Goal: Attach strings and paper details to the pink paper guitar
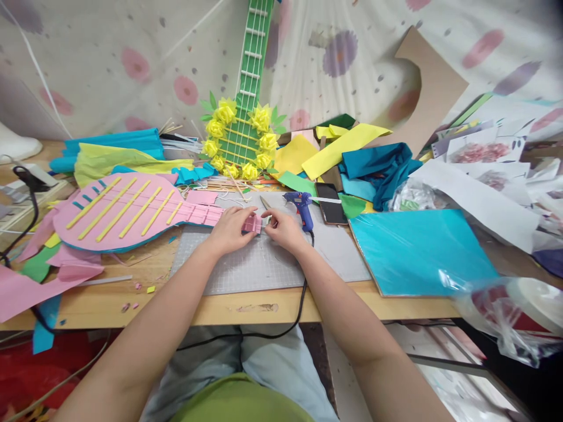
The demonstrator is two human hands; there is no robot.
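A pink paper guitar with yellow strips across its body and a blue edge lies on its back, its neck pointing right. My left hand is closed around the neck near its far end, thumb and fingers on either side. Right beside that end, my right hand has its thumb and fingers pinched together; a small pale bit shows at the fingertips, too small to name. Scissor-like metal tips poke out behind the right hand. Just to the right, a blue glue gun rests on the grey cutting mat.
A green paper guitar with yellow paper roses stands at the back. A phone, a turquoise sheet and crumpled paper lie on the right. The glue gun's black cord hangs over the table's front edge.
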